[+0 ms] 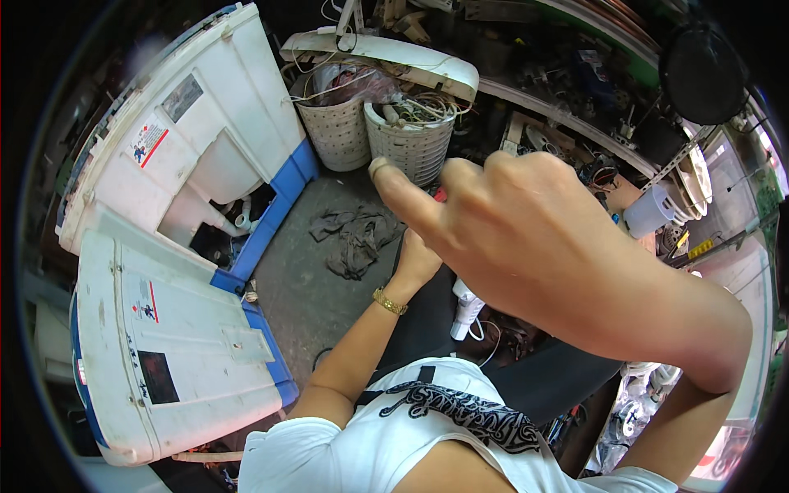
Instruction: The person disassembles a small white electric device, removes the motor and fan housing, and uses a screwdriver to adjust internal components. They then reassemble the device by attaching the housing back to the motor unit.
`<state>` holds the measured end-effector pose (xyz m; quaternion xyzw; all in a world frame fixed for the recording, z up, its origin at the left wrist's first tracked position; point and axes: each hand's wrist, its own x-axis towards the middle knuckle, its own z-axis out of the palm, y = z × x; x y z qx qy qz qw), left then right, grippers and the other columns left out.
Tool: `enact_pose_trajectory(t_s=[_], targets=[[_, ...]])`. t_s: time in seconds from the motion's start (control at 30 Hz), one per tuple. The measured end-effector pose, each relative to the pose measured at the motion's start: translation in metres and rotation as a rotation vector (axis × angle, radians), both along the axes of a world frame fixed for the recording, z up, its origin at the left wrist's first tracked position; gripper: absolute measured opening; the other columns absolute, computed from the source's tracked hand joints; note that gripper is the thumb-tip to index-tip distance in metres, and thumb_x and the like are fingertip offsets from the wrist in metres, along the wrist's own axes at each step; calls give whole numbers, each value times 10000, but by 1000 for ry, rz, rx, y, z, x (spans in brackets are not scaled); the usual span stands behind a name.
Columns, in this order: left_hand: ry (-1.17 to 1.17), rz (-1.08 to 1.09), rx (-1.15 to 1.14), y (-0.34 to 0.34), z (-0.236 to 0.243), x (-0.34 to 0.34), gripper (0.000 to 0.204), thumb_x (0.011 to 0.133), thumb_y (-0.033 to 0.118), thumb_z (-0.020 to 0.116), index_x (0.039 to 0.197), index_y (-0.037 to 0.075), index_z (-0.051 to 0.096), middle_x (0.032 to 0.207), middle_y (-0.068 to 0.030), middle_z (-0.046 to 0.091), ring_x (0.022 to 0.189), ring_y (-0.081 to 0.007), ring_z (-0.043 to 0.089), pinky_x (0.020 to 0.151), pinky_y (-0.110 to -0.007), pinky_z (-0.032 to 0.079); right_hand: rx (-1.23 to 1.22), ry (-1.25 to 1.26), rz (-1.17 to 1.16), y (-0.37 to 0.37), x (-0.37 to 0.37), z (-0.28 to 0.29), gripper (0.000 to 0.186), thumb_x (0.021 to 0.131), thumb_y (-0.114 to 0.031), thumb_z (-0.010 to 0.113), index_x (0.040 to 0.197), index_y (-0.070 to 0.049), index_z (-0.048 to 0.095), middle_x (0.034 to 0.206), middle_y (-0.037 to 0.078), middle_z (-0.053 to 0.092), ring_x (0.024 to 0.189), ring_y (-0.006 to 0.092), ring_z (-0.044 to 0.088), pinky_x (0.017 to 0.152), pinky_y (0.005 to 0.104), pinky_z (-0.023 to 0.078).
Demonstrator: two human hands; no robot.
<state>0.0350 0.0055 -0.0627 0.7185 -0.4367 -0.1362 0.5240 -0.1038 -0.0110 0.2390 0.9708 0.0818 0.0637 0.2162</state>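
Note:
My right hand (501, 218) is raised close to the camera, its back toward me. Its knuckles are bent and its fingers curl under, while one digit points to the left. Whatever the curled fingers hold, if anything, is hidden beneath the hand. Lower down, over my dark-trousered leg, is my left hand (417, 267), with a gold-coloured watch (389, 301) at the wrist. The right hand covers its fingers, so its grip cannot be made out. A small red patch (440, 195) shows behind the right hand. Between my legs lies a white plastic fitting (466, 311) with a white cord.
Two large white-and-blue plastic housings (238, 49) stand at the left. Two woven-look bins (408, 144) with cables and bags are at the back, under a long white cover (411, 66). A dark rag (353, 238) lies on the grey floor. Cluttered shelves and a whitish container (649, 211) fill the right.

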Motion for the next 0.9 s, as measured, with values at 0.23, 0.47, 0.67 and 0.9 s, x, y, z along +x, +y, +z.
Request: enact_pose_trajectory(t_s=[0.23,0.47,0.67,0.9], targets=[[-43,-19,22,-6,4,-4,333,855,249,662,1118,60,586,966,-141,655,895,-317,628,781,-420,511,-83,28,24,-8,-11,-4,526,809,-94,619,1322,-89,503,890,78,532,667,192,609,513,306,458],[-91,-53,79,-5,12,-5,374,832,290,690,1107,55,596,975,-174,663,921,-358,631,802,-448,508,109,115,43,-9,-20,6,578,782,-62,638,1340,-109,496,962,99,524,696,223,603,570,319,493],[-113,-66,121,-3,19,-7,412,813,325,714,1098,50,605,982,-202,671,944,-393,635,820,-472,506,120,33,39,-15,-25,-4,552,781,-73,655,1312,-129,512,969,104,526,677,236,603,514,320,485],[-273,-19,140,-13,10,-6,460,782,355,749,1081,42,595,975,-218,679,948,-420,635,838,-495,491,154,81,-70,-6,-35,5,525,806,-128,659,1310,-168,520,950,103,515,675,228,611,480,319,473]])
